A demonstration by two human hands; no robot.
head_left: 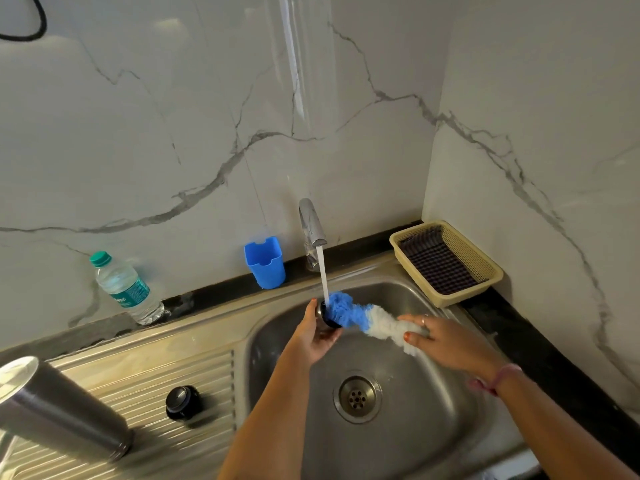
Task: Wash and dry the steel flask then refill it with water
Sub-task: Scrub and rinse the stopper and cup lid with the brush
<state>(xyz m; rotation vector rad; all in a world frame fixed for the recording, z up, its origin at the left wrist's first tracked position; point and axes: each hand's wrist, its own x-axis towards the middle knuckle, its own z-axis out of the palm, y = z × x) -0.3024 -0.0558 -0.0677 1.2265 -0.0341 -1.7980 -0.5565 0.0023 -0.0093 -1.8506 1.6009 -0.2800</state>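
Observation:
The steel flask (52, 407) stands on the ribbed drainboard at the lower left, its mouth open. A black round lid (183, 401) lies on the drainboard beside it. Over the sink (433, 445), my left hand (317, 337) grips a small dark round cap piece (329, 320) under the stream from the running tap (311, 223). My right hand (446, 341) holds the white end of a fluffy blue-and-white brush (356, 315), whose blue end presses against the cap piece.
A blue plastic cup (265, 261) stands left of the tap. A plastic water bottle (126, 289) with a green cap leans against the wall. A beige basket (450, 301) with a dark cloth sits in the right corner. The drain (356, 398) is open.

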